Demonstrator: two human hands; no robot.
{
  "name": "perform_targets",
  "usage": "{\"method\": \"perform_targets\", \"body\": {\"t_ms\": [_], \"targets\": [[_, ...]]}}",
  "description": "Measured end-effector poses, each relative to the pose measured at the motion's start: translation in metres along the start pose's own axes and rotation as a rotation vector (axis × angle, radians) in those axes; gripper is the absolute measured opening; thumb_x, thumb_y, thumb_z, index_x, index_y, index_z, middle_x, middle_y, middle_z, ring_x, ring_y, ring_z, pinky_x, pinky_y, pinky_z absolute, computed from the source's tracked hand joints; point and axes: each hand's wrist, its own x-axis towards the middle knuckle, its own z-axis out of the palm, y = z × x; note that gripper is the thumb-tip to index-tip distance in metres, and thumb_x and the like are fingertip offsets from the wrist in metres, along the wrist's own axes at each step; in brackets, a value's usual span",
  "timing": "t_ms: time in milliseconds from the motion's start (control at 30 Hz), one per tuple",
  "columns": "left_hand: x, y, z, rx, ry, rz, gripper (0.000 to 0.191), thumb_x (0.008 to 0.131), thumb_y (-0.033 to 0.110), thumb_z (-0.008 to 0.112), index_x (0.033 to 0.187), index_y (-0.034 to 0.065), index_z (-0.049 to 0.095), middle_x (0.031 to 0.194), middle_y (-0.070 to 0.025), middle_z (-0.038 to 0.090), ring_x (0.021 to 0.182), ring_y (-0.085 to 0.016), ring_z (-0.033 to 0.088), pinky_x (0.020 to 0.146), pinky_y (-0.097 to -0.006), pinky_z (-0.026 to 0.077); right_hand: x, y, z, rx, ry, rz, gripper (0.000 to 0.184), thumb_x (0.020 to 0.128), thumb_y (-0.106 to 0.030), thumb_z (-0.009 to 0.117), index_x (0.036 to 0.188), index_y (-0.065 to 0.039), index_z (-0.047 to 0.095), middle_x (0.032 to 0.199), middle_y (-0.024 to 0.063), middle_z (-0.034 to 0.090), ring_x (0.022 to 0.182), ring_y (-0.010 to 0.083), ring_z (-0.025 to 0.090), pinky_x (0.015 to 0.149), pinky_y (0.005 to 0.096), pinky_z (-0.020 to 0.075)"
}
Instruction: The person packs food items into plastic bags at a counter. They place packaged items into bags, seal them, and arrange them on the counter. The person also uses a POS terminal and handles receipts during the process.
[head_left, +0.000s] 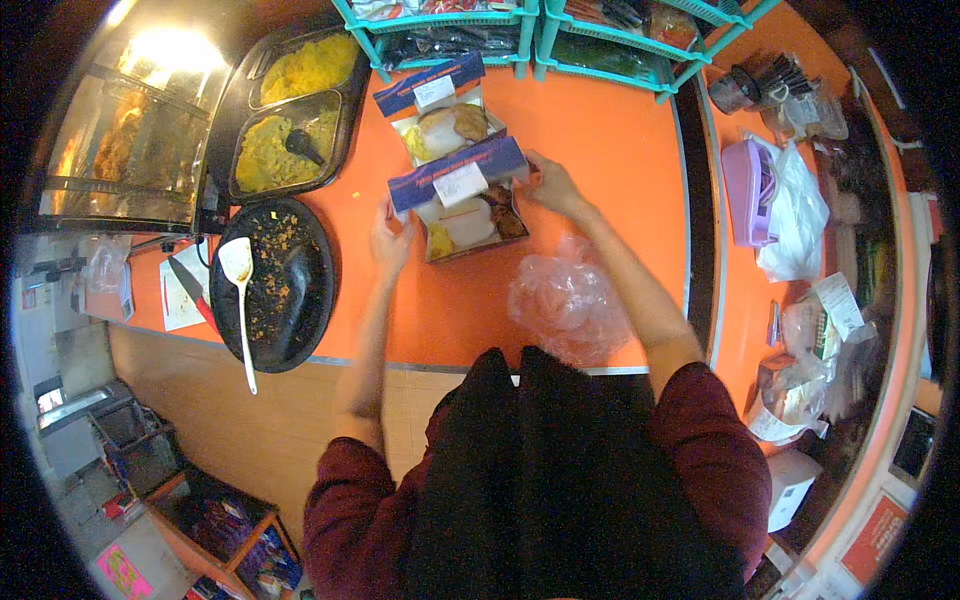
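Observation:
A cardboard meal box lies before me on the orange table, its dark blue lid raised and bearing a white label with writing. White rice, something yellow and dark brown pieces of food show inside. My left hand holds the left end of that lid, and my right hand grips its right end. Right behind stands a second open meal box with rice, yellow food and a browned piece; the nearer lid hides its front part. A crumpled clear plastic bag rests below my right forearm.
To the left sit a black pan with crumbs and a white spatula, a knife, yellow food in a black tray and a lit glass display case. Turquoise racks line the back. A purple basket stands right.

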Motion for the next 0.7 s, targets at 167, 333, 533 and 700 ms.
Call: {"method": "perform_targets", "body": {"t_ms": [167, 333, 533, 700], "targets": [[-0.028, -0.028, -0.016, 0.316, -0.294, 0.097, 0.047, 0.066, -0.004, 0.06, 0.111, 0.0067, 0.05, 0.118, -0.0135, 0.053, 0.104, -0.028, 0.054, 0.086, -0.0349, 0.043, -0.017, 0.032, -0.011, -0.426, -0.104, -0.456, 0.045, 0.07, -0.016, 0.064, 0.112, -0.015, 0.049, 0.093, 0.0109, 0.058, 0.085, 0.0318, 0.057, 0.075, 0.0411, 0.0459], [-0.046, -0.009, -0.004, 0.463, -0.096, 0.388, 0.049, 0.067, -0.001, 0.062, 0.113, 0.0045, 0.047, 0.122, -0.0139, 0.049, 0.106, -0.029, 0.052, 0.088, -0.0359, 0.043, -0.034, 0.03, 0.02, -0.25, 0.027, -0.239, 0.049, 0.067, -0.021, 0.067, 0.112, -0.016, 0.047, 0.095, 0.0081, 0.056, 0.086, 0.0262, 0.056, 0.075, 0.0418, 0.0419], [-0.041, 0.022, -0.003, 0.479, -0.123, 0.221, 0.051, 0.069, 0.003, 0.065, 0.116, 0.0031, 0.046, 0.12, -0.0144, 0.05, 0.106, -0.028, 0.052, 0.088, -0.0347, 0.043, -0.002, 0.039, 0.096, -0.197, 0.446, -0.014, 0.045, 0.069, -0.028, 0.061, 0.107, -0.01, 0.047, 0.099, 0.0093, 0.051, 0.091, 0.0265, 0.048, 0.076, 0.0375, 0.0349], [-0.037, 0.025, 0.0, 0.501, -0.081, 0.236, 0.053, 0.068, 0.006, 0.066, 0.118, 0.005, 0.047, 0.118, -0.0137, 0.053, 0.103, -0.027, 0.054, 0.086, -0.035, 0.044, 0.02, 0.026, 0.099, 0.126, 0.471, 0.417, 0.041, 0.073, -0.03, 0.057, 0.109, -0.01, 0.048, 0.106, 0.0108, 0.05, 0.098, 0.0288, 0.043, 0.086, 0.0408, 0.0345]]}}
